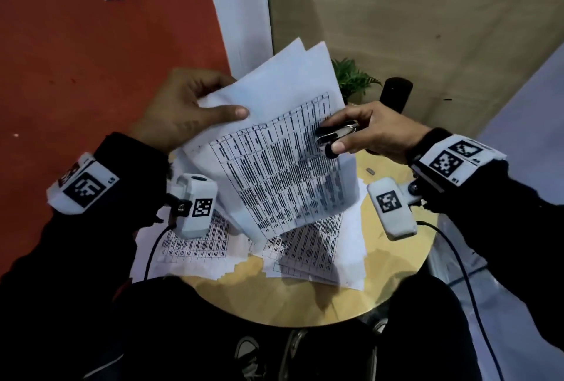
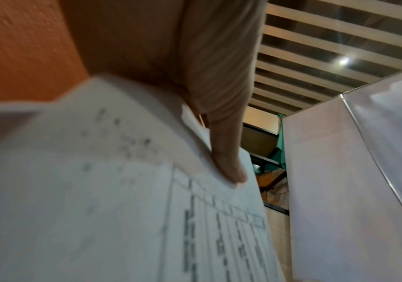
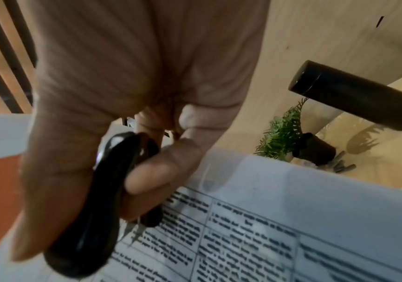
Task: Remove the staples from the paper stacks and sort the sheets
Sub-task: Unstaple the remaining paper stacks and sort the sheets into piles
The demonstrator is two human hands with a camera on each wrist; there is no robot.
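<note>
Round wooden table (image 1: 308, 304), pale top, carrying printed sheets (image 1: 195, 246) spread flat in overlapping layers at left and centre. Stapled paper stack (image 1: 274, 148), printed with a ruled grid of text, raised above the table and tilted, upper sheets fanned apart at the far end. Left hand (image 1: 183, 112), gripping the stack at its upper left corner, thumb (image 2: 226, 158) pressed on the top sheet, fingers behind the paper. Right hand (image 1: 372, 133), closed around a black staple remover (image 1: 334, 133), thumb and fingers squeezing its two grips, metal claws (image 3: 132, 234) lying against the printed face near the stack's right edge; staple itself too small to make out. Black cylinder (image 3: 354, 95), on the far side of the table beyond the right hand. Small green plant (image 1: 351, 77) in a dark pot, on the far part of the table behind the raised stack. Small dark metal piece (image 1: 370, 171), loose on the bare wood just beside the right wrist, nature not discernible.
</note>
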